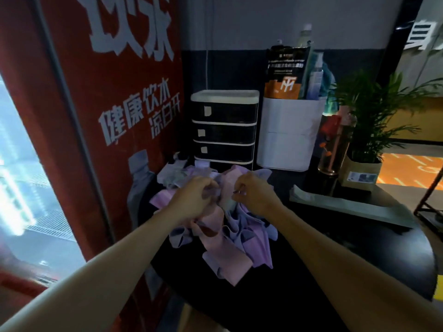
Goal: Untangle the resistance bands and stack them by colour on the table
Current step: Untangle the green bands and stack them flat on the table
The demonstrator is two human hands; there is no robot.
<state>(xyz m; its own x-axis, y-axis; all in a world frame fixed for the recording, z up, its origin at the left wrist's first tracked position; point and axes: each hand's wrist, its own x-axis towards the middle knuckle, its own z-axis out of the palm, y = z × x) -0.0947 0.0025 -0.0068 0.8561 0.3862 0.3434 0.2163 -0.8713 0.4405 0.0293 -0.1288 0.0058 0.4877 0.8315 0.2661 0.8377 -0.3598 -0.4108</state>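
Surface: a dark, round-edged surface (359, 248) fills the middle and right of the view, dimly lit.
Room, far left: a bright glass panel (21, 164), blurred.
Room, left: a tall red banner (100, 116) with large white characters stands just beside the surface.
Bands: one tangled heap of bands (230, 236) lies on the surface near its left edge, in pink, lilac and pale blue-grey; the single bands cannot be counted.
Hands: two, both raised over the far part of the heap, close together.
Left hand (191, 195): fingers curled, pinching a fold of band.
Right hand (254, 192): fingers curled, pinching a fold of band from the other side.
Drawers: one small drawer unit (225, 125) stands behind the heap, dark fronts in a white frame, three drawers, each with a pale label.
Bin: one white bin (287, 135) stands just right of the drawers, holding a dark packet and spray bottles.
Bottle: one clear bottle (335, 149) with reddish contents stands right of the bin.
Cloth: one folded grey cloth (347, 207) lies on the surface in front of the bottle.
Plant: one leafy green plant (374, 109) in a paper-wrapped pot stands at the far right.
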